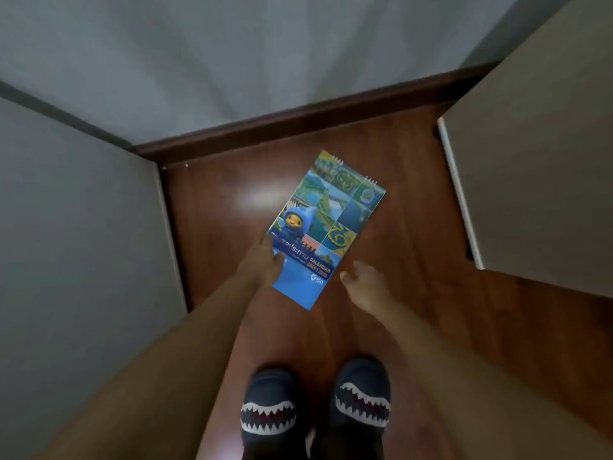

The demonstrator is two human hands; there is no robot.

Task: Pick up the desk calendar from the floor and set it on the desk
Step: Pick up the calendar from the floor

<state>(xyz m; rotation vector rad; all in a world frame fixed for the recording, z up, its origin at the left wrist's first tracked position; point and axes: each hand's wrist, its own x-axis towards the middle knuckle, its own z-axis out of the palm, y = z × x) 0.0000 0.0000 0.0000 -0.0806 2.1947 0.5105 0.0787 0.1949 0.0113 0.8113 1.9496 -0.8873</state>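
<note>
Desk calendar (326,224) lies flat on wooden floor (414,247), long axis running away and rightward. Left hand (263,260) rests on its near-left edge, grip not discernible; right hand (363,280) open, just beside near-right edge.

Surface: glossy reddish-brown wooden floor (391,293), with a pale glare patch at about 11 o'clock from the view's centre.
Edge: dark brown wooden skirting board (298,127) borders the floor along 12 o'clock.
Lying flat: blue spiral-bound desk calendar with a cartoon mascot and photo tiles on its cover (331,224), near the centre, long axis slanted from 7 o'clock to 1 o'clock, wire binding at the 1 o'clock end.
Standing on it: pair of navy slippers with a white shark-tooth pattern (268,410), at 6 o'clock, toes toward the calendar, apart from it.
Contact on the calendar: left hand (262,263) touches its 7 o'clock corner.
</note>
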